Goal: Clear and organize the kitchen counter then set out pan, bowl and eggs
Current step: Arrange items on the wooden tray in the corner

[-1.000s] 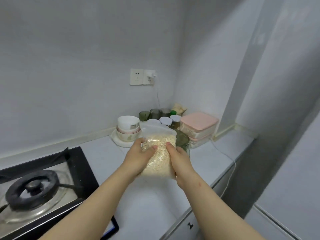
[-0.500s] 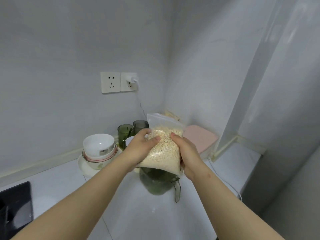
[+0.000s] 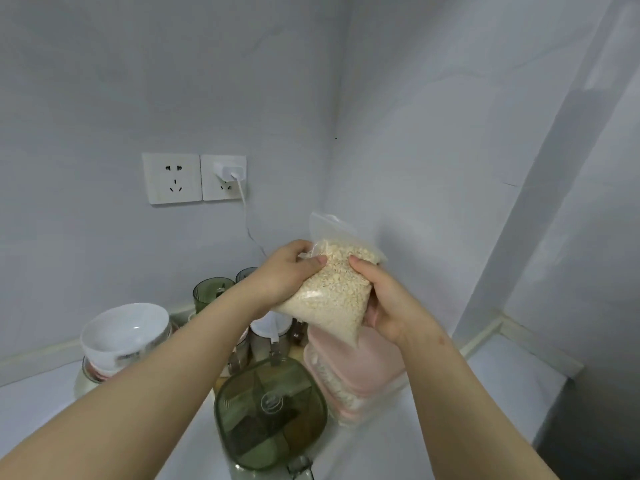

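I hold a clear zip bag of pale oats (image 3: 332, 292) in the air above the counter's back corner. My left hand (image 3: 284, 275) grips its upper left side, thumb on the front. My right hand (image 3: 388, 303) grips its right side from below. The bag hangs tilted over the pink lidded containers (image 3: 363, 379). White stacked bowls (image 3: 121, 337) stand on a plate at the left. No pan or eggs are in view.
A green transparent lidded jug (image 3: 270, 414) stands in front, close to me. Green glasses (image 3: 211, 292) and white-lidded jars (image 3: 270, 337) crowd the corner. A charger and cable (image 3: 232, 174) hang from the wall socket. The white counter (image 3: 498, 375) extends right.
Both hands lifted the oat bag higher and carried it right, over the pink containers. My view came closer to the corner and the stove dropped out of sight.
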### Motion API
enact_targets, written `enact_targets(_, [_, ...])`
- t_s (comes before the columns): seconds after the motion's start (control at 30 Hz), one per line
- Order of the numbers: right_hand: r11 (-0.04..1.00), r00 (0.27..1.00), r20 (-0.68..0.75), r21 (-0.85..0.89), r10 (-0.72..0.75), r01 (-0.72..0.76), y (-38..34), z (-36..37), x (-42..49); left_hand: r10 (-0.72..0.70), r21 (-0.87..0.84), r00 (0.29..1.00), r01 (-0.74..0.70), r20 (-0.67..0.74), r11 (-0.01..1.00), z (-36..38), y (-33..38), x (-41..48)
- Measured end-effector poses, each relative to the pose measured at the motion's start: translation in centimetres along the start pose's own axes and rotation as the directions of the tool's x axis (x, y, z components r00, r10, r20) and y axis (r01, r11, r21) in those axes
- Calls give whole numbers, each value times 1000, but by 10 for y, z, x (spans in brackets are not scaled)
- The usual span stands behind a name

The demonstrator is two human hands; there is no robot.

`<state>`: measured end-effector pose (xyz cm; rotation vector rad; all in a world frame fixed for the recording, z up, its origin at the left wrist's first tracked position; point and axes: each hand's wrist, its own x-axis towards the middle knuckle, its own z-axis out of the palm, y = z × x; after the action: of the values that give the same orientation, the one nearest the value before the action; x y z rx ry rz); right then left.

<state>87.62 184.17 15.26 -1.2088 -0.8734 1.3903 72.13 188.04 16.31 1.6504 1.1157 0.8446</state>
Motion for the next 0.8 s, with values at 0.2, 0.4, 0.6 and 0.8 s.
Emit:
enact_targets(0.2, [993,965,-237,-36,-115,110,-12,-30,49,-8,426,996,-28,84,904,-7,5,62])
enact_targets(0.4, [953,837,-457,-109,-300,282,-10,-52,89,-5,677,996,-61,95,734,7,-27,96])
enact_targets(0.6, [927,786,-492,-209,-375,312,0,-59,135,21,755,990,-122,142,645,38,-70,110])
enact_targets(0.8, [917,774,-502,-298,-386,264,14,-51,172,31,741,998,-61,55,668,55,-106,119])
